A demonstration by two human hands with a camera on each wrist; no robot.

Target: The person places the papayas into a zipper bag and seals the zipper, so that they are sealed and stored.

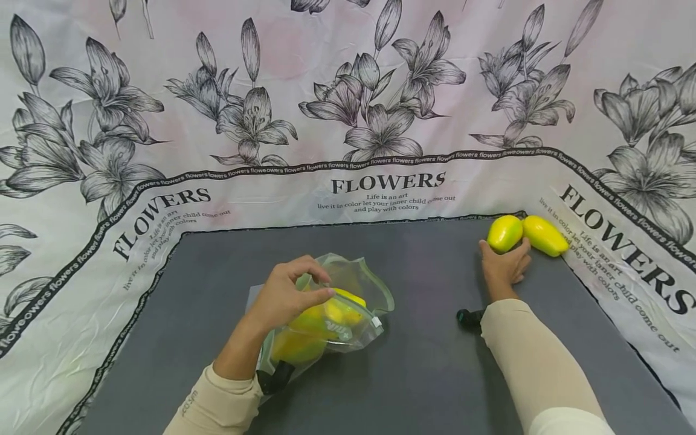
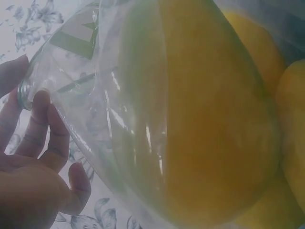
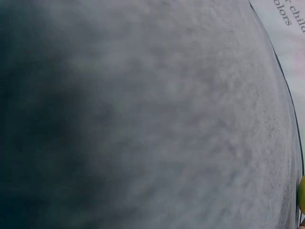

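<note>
My left hand [image 1: 288, 296] pinches the upper edge of a clear slider zip bag [image 1: 375, 284] that holds several yellow mangoes [image 1: 299, 344]. Close up in the left wrist view, a large mango [image 2: 214, 119] shows through the plastic, with the fingers of the left hand [image 2: 35, 176] at the bag's rim. At the back right of the table, my right hand [image 1: 502, 269] grips a yellow-green mango [image 1: 504, 234] from its near side. Another mango [image 1: 545, 235] lies against it on the right. Only a sliver of fruit [image 3: 301, 195] enters the right wrist view.
Both hands are over a dark grey table [image 1: 424, 374]. A white cloth [image 1: 380, 193] with printed flowers and lettering rises behind it and along the sides. Dark wrist cameras [image 1: 469, 319] sit below each wrist.
</note>
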